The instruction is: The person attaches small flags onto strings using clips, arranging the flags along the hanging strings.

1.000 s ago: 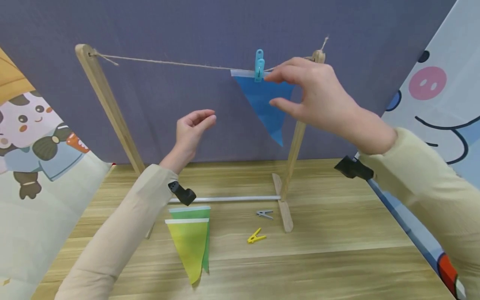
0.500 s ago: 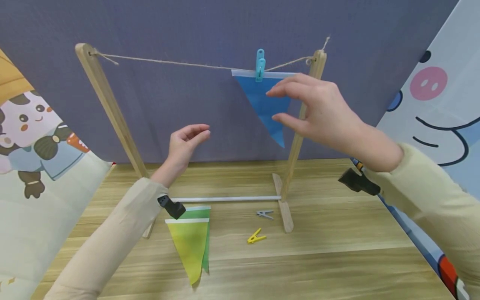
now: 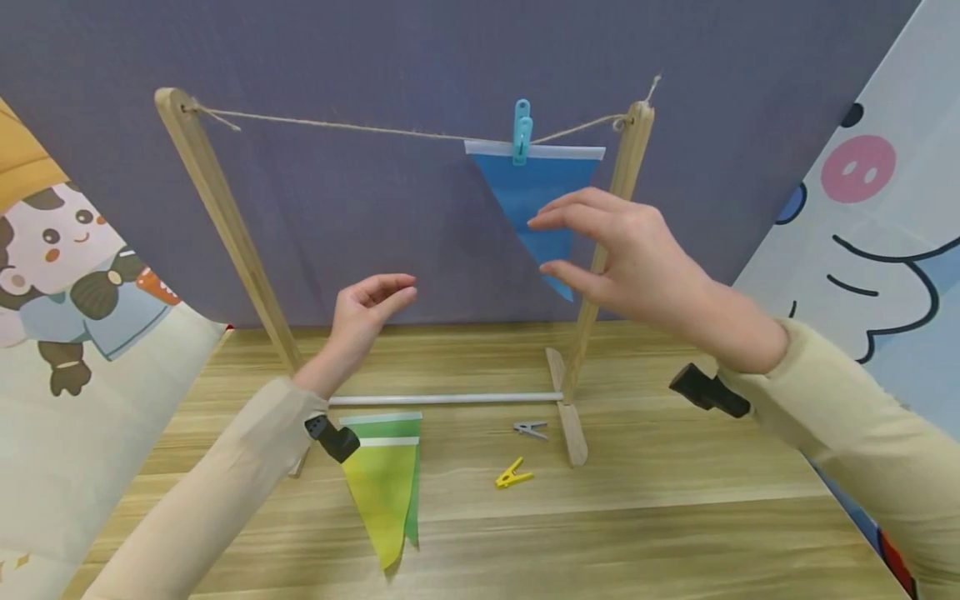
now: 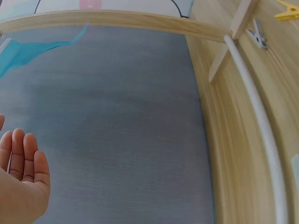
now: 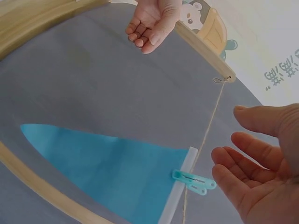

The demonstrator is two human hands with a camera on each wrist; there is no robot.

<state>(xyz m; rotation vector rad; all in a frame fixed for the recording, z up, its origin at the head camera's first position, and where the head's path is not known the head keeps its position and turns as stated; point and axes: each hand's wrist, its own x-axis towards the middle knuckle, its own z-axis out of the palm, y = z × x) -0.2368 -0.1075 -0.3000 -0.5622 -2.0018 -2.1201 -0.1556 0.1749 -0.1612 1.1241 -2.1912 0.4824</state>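
A blue triangular pennant with a white top strip hangs from a twine line, pinned by a light blue clothespin. In front of the pennant, my right hand holds nothing, its thumb and fingers apart. My left hand is in the air left of the pennant, fingers loosely bent, nothing in it. Under it on the table lie a yellow pennant and a green pennant, overlapping. A grey clothespin and a yellow clothespin lie to their right.
Two wooden posts, left and right, hold the twine. A white rod joins them low down, near the wooden table. Behind stands a grey-blue panel, with cartoon-printed sheets at both sides.
Both hands have moved down. The right hand has come away from the pennant's top strip beside the clothespin, and the left has drifted slightly left. The pennant stays hanging.
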